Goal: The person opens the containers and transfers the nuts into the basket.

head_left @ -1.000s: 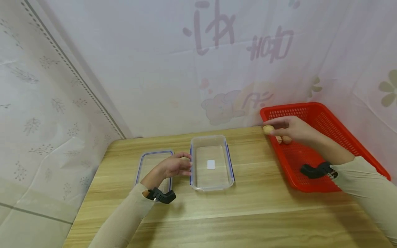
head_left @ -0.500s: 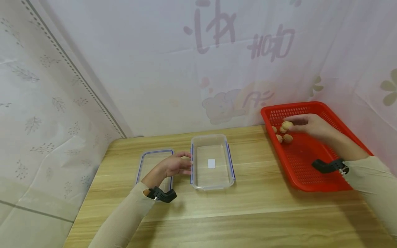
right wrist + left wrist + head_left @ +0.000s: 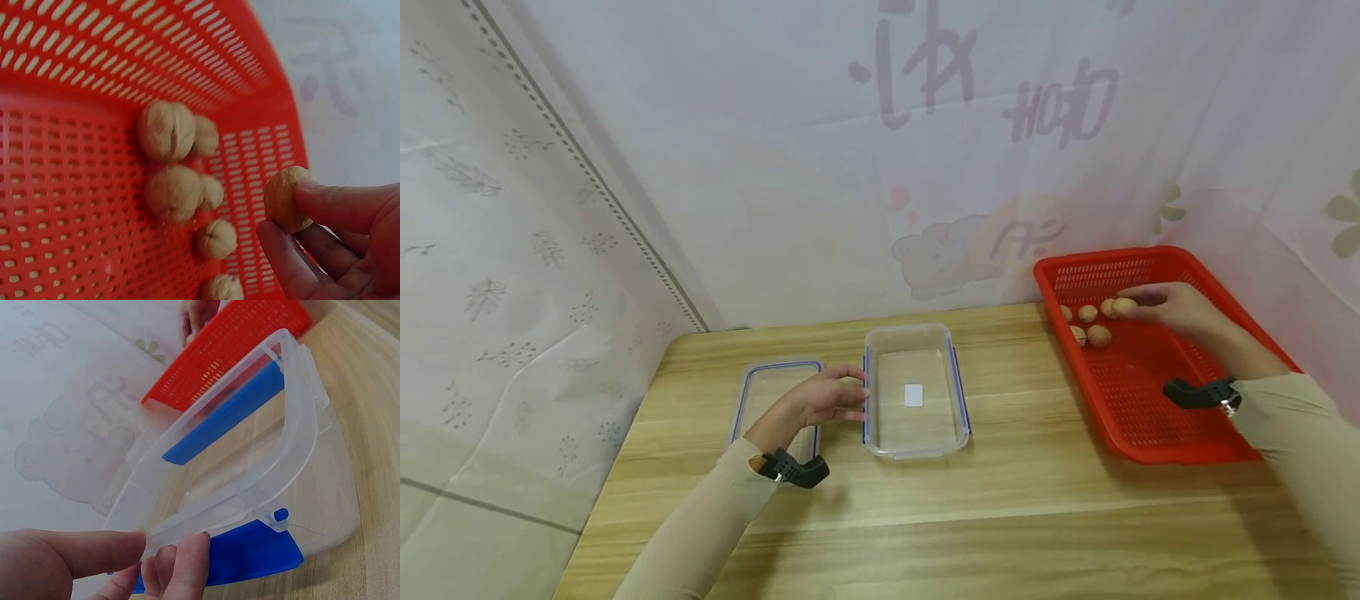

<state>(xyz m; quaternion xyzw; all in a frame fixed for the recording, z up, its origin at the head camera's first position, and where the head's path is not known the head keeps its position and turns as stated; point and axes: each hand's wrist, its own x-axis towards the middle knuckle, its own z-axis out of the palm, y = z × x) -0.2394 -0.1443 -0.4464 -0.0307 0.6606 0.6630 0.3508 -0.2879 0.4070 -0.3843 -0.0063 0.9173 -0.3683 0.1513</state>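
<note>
My right hand [image 3: 1176,310] pinches a walnut [image 3: 287,199] between thumb and fingers, over the far part of the red basket [image 3: 1101,408]. Several other walnuts [image 3: 174,194] lie in the basket's far left corner. The left hand [image 3: 827,398] is at the left side of a clear plastic container [image 3: 917,433] with blue clasps. Its fingers [image 3: 192,559] lie at the rim and over the near blue clasp [image 3: 250,553], holding that side. Inside the container only a white label [image 3: 913,395] shows.
A clear lid with a blue seal [image 3: 782,367] lies on the wooden table [image 3: 925,533], left of the container and partly under the left forearm. A printed white curtain [image 3: 790,208] hangs behind the table and along both sides.
The right hand has moved from the basket's left rim to the right, over the inside, with a walnut between its fingers. More walnuts show in the basket. The left hand stays put.
</note>
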